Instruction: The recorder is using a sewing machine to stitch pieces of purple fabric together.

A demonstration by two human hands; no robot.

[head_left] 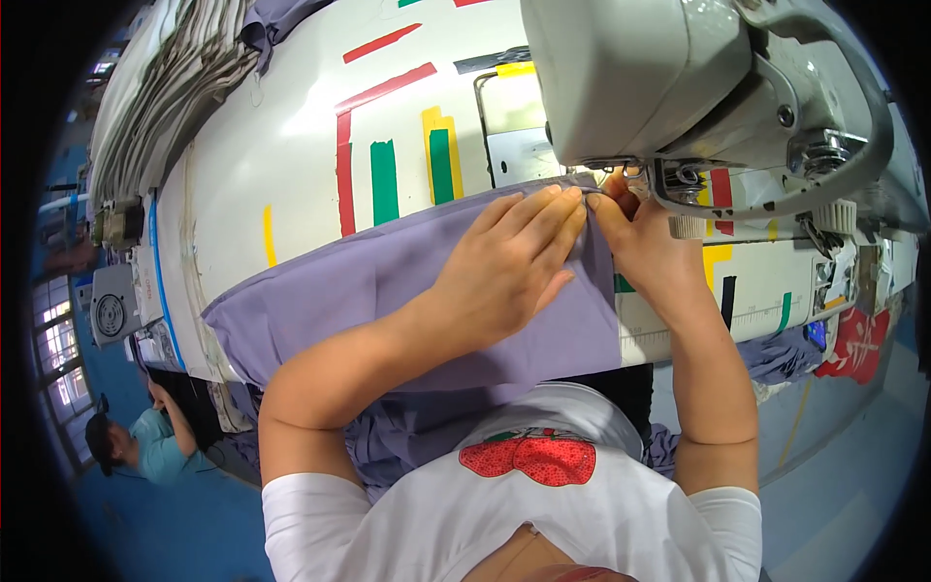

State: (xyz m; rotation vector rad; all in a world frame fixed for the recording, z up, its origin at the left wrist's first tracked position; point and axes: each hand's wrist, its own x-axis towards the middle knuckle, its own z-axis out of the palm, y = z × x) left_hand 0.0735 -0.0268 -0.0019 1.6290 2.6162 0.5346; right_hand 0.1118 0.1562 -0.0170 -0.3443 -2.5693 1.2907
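A lavender piece of fabric lies across the white sewing machine table, its long far edge running up to the sewing machine. My left hand rests flat on the cloth, fingers stretched toward that edge just left of the needle area. Close beside it, my right hand pinches the fabric's edge between thumb and fingers, by the machine's front. The machine head partly covers the right fingertips and hides the needle's tip. Part of the cloth hangs over the table's near edge toward my lap.
Red, green, yellow and black tape strips mark the tabletop. A stack of pale fabric pieces sits at the far left. Another person is at lower left. Dark purple cloth and a red patterned cloth lie at right.
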